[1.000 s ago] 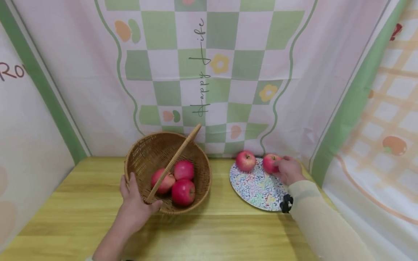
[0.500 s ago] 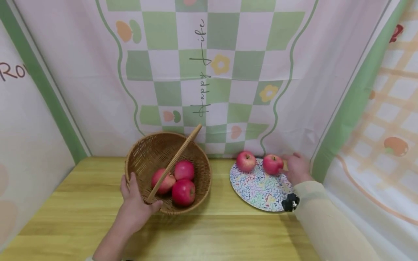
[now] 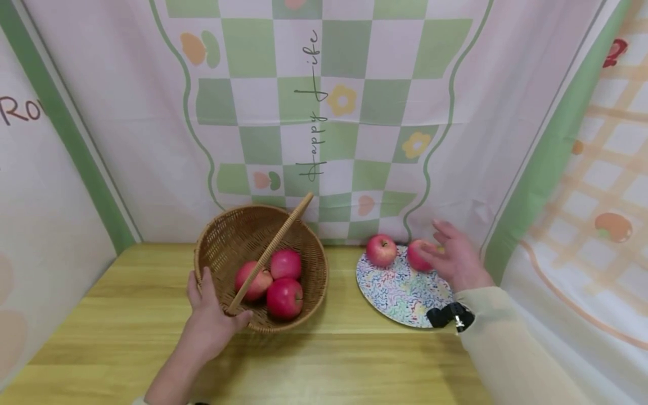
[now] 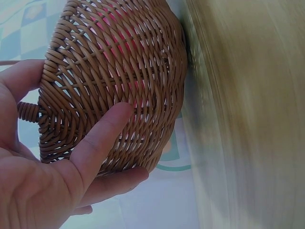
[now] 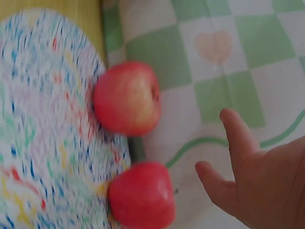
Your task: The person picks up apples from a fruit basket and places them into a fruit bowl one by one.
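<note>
My left hand grips the rim of a brown wicker basket, near the base of its handle. In the left wrist view, fingers lie along the basket's woven outer wall. Inside the basket are three red apples. On the right, a round plate with a multicoloured speckled pattern bears two apples at its far edge, a left apple and a right apple. My right hand hovers by the right apple with fingers spread, holding nothing; the right wrist view shows it apart from both apples.
Basket and plate stand on a wood-grain table, with a strip of table between them. Close behind them hangs a checked green and white cloth. More cloth hangs along the right side. A black device sits at my right wrist.
My right hand has let go of the right apple on the plate, drawn back to the right and lifted, its fingers spreading. The left hand and the basket have stayed in place.
</note>
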Tool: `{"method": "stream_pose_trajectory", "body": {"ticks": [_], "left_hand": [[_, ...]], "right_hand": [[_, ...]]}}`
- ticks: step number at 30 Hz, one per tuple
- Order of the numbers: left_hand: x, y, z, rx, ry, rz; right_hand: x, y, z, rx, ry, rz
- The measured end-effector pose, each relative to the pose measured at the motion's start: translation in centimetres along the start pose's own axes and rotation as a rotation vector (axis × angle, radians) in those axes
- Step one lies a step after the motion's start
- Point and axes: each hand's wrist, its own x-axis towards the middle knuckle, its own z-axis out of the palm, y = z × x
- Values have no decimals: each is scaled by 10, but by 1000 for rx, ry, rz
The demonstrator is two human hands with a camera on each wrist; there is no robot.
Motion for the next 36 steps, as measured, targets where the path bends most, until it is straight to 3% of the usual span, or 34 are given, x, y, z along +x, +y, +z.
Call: {"method": "stream_pose_trajectory", "body": {"ticks": [4,7,16,18,25,32,36], "left_hand": [[0,-1,0,-6,0,1],[1,-1,0,-11,-2,4],[1,1,-1,-6,-4,10],[0,2,-1,-5,-7,5],[-1,3,-1,-7,-3,2],[0,1,-1,2,-5,-7],[0,2,-1,2,-10,-9]], "right_hand": [[-5,3,25,362,-93,134],[-11,8,43,352,-223,152],[-19,39,85,-45,-720,-17],[-19,48,92,-129,-794,-57],[-19,75,124,-462,-810,-175],[-12,101,151,-917,-875,-404],[-7,115,161,-1065,-898,-466]]}}
